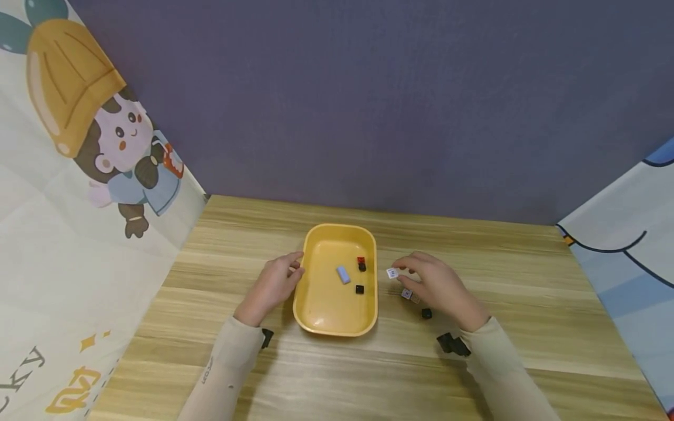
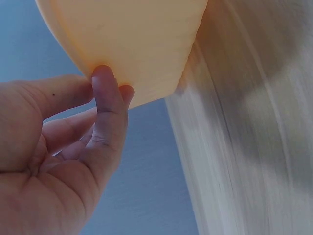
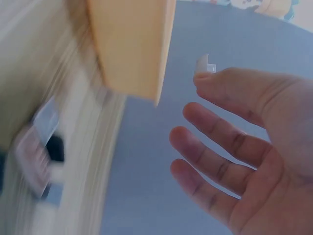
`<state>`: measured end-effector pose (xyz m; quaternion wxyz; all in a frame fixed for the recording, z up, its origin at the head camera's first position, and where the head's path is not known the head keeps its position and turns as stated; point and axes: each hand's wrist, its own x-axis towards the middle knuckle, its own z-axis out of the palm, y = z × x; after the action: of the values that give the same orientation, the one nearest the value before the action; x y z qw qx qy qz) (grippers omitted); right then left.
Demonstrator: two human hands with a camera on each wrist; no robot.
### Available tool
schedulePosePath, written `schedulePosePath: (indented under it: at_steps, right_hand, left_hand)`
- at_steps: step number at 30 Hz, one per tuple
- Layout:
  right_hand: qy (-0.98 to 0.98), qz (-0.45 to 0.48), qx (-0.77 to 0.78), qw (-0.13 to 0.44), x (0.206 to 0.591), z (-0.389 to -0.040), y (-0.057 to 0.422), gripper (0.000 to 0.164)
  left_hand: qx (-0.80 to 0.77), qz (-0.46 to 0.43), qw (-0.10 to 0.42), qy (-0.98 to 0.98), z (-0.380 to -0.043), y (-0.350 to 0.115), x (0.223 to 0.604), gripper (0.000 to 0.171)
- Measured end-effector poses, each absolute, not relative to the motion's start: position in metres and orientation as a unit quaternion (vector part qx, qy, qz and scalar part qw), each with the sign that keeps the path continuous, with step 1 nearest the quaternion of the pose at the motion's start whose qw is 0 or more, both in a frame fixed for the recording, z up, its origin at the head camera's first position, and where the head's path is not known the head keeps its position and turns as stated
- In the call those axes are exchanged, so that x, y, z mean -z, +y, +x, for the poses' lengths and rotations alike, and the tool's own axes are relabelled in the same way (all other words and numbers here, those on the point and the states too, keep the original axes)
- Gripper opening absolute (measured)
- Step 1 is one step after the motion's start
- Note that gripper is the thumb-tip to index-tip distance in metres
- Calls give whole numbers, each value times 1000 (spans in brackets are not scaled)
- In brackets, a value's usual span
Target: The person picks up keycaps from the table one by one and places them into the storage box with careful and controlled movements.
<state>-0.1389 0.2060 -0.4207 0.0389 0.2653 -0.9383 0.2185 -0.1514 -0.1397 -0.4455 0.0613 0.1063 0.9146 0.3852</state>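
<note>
My left hand [image 1: 270, 287] is at the left side of a yellow plastic tray [image 1: 335, 335], thumb and fingers bent together at its rim. In the left wrist view the fingertips touch the tray's outer wall [image 2: 132, 39]. To the right of the tray, my right hand [image 1: 439, 287] pinches a small white keycap [image 1: 392, 273] with a dark mark, held above the table. The right wrist view shows this keycap [image 3: 201, 64] at the thumb tip, the other fingers spread loosely. Inside the tray lie a long pale blue keycap [image 1: 343, 275], a red one [image 1: 360, 260] and black ones [image 1: 360, 289].
Beneath the right hand lie a whitish keycap [image 1: 406, 293] and a black one [image 1: 427, 313]. More black pieces [image 1: 453, 344] are by the right sleeve, and another [image 1: 267, 337] is beside the left sleeve. A dark blue wall [image 1: 379, 117] rises behind the wooden table [image 1: 337, 380].
</note>
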Motion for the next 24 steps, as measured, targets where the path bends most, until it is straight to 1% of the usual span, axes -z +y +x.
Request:
schedulePosePath:
  at_steps: [5,11,14,20,24]
  right_hand:
    - [-930,294,-218,43,416,-140,185,25]
    - [-921,318,-219,54,416,-139,173,26]
    - [-920,326,-213,52,415,-138,170,26]
    - [-923,324,-202,36,416,-138,169,31]
    - [-926,314,-207,41,416,-138,173,32]
  left_hand:
    - [-387,109,61,914,-152,-139,446,43]
    - [-386,112,59,914,-152,-139,445,43]
    - [-382,111,57,916,-153,-139,446,43]
    - [-383,106,64,915,-152,-139,445,43]
    - [-383,106,61,916,-152,-139,446,43]
